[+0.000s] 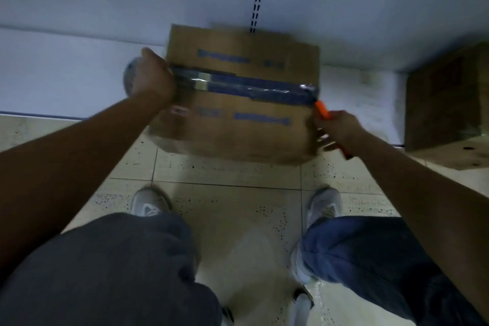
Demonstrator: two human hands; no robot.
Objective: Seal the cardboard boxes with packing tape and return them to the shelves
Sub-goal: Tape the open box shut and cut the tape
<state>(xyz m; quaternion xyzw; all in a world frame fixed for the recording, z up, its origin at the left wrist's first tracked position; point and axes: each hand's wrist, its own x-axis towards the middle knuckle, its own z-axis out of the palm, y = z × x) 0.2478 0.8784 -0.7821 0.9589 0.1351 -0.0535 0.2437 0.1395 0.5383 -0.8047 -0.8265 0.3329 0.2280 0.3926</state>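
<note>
Two hands work at the cardboard box point(235, 103), which sits on the edge of the white shelf point(79, 79) and hangs a little over the tiled floor point(225, 193). We take the box as our landmark. At its left edge, our left hand point(152, 75) is clenched around a roll of packing tape point(130, 75), mostly hidden behind the fist. A strip of clear tape point(246, 86) runs from that hand across the top of the box, along the dark blue band over the centre seam, to the right edge. At the right edge, our right hand point(341, 128) grasps an orange cutter point(324, 111), whose tip touches the box where the strip ends; the frame is blurred, so it may be touching the tape itself. Right of the box, well apart, a second brown box point(444, 103) stands on the same shelf. Below the box, on the floor, are our two grey shoes point(149, 202).
</note>
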